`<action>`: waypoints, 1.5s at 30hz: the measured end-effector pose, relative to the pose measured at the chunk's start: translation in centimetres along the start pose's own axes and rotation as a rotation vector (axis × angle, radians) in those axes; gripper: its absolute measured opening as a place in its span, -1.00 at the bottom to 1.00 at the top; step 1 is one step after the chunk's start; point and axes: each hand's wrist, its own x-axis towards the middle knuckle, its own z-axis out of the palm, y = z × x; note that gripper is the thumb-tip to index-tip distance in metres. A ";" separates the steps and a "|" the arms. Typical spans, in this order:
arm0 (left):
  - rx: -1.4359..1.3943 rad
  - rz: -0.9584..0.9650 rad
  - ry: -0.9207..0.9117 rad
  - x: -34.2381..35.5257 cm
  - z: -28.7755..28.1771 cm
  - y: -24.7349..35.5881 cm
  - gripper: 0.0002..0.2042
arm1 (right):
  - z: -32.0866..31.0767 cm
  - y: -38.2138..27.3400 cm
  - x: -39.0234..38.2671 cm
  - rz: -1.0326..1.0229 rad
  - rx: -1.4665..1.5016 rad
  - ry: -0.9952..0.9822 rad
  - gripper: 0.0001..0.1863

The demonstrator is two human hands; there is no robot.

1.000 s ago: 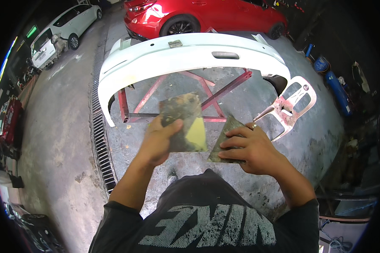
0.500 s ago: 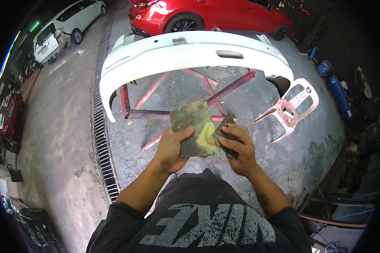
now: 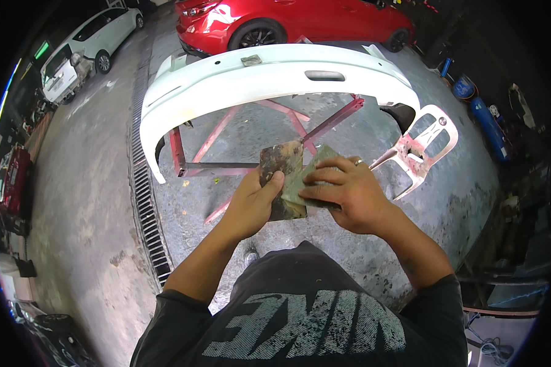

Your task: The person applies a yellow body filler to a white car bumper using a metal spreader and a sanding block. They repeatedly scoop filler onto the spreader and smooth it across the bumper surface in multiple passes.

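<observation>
My left hand (image 3: 251,205) grips a stained, dark mixing board (image 3: 280,164) by its near edge, thumb across the top face. My right hand (image 3: 356,194) has its fingers over a flat, greenish-grey putty spreader (image 3: 311,172), whose edge lies against the board's right side. Only a little yellowish putty shows around the board's lower right; most of it is hidden by the spreader and fingers. Beyond both hands a white car bumper (image 3: 226,85) rests on a red metal stand (image 3: 333,121). A small grey flat piece (image 3: 251,60) lies on the bumper's top.
A white plastic chair (image 3: 438,137), smeared with pink, stands right of the bumper. Behind the bumper is a red car (image 3: 312,23); a white van (image 3: 82,52) is at far left. A drain grating (image 3: 144,211) runs along the floor at left. Blue cylinders (image 3: 488,128) stand at right.
The spreader has come leftward over the board and now covers most of the yellow putty. The board has tilted, showing a narrower face. My right hand has turned its back upward.
</observation>
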 end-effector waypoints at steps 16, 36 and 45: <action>-1.044 -0.272 -0.014 -0.5 0.2 -3.2 -0.54 | 2.7 -1.6 -3.1 0.181 0.893 0.387 -0.32; -0.309 -0.128 0.009 0.2 -1.0 0.5 -0.58 | -3.9 -0.3 -3.8 -0.047 -0.016 -0.250 -0.58; -0.412 -0.144 0.017 -0.7 -2.8 0.8 -0.54 | -2.1 -0.5 -3.6 0.033 0.170 -0.054 -0.55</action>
